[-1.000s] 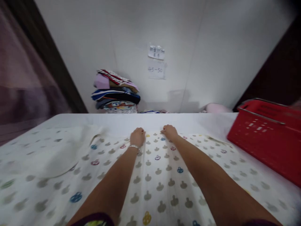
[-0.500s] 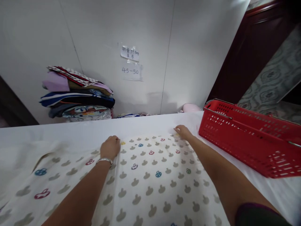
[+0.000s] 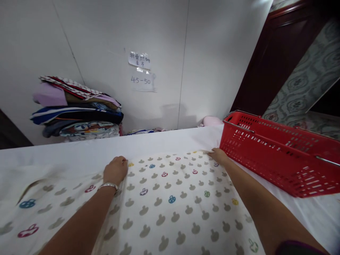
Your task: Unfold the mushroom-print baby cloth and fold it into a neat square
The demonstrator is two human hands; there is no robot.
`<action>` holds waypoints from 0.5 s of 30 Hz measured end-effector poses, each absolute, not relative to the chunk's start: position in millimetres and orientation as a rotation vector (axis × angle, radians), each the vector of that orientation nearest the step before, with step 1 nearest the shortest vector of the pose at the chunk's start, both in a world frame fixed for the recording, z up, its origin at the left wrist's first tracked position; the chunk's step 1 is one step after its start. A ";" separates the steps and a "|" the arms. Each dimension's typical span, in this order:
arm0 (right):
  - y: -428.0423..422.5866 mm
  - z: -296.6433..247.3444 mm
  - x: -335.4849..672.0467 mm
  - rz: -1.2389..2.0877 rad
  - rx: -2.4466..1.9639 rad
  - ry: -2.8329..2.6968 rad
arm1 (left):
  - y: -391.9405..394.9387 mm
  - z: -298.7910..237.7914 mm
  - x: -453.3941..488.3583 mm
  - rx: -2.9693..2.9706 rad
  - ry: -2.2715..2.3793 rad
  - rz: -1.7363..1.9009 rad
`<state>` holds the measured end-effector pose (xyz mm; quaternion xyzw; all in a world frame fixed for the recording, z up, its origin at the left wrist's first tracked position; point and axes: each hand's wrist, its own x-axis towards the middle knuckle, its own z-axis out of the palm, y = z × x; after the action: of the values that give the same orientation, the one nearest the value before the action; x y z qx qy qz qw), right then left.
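A white cloth [image 3: 172, 182] printed with grey and coloured mushrooms lies spread on the white table, with a fold line running toward me left of its middle. My left hand [image 3: 116, 170], a silver bracelet on its wrist, is closed on the far edge at that fold. Its thumb and fingers are pinched together. At the far right corner, my right hand [image 3: 219, 156] pinches the cloth's edge close to the red basket. Left of my left arm, more of the same cloth lies loosely, with a curled edge.
A red plastic basket [image 3: 252, 141] with metal handles stands on the table [image 3: 170, 140] at right. Folded fabrics [image 3: 79, 113] are piled against the wall at back left. Behind the table's far edge shows a pink item [image 3: 212, 121]. Paper signs [image 3: 143, 81] are taped to the wall.
My right hand has slid right along the cloth's far edge to its corner. The left hand keeps its place at the fold. The view has turned slightly right.
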<state>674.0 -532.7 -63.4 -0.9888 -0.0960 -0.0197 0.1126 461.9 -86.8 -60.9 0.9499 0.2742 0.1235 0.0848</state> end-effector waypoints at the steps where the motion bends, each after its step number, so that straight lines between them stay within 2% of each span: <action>1: -530.6 -60.4 675.8 -0.039 -2.919 -0.273 | -86.7 -60.8 462.1 2.834 0.820 0.362; 9: -514.4 -35.1 618.0 -0.239 -2.985 -0.564 | -86.9 -61.2 462.4 2.825 0.816 0.334; 15: -528.1 -46.3 535.7 -0.083 -2.858 -1.121 | -89.2 -59.1 461.6 2.844 0.814 0.318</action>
<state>535.7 -528.1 -46.3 -0.9300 -0.3648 -0.0271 0.0352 461.6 -89.2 -59.1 0.9526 0.2727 0.1064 0.0830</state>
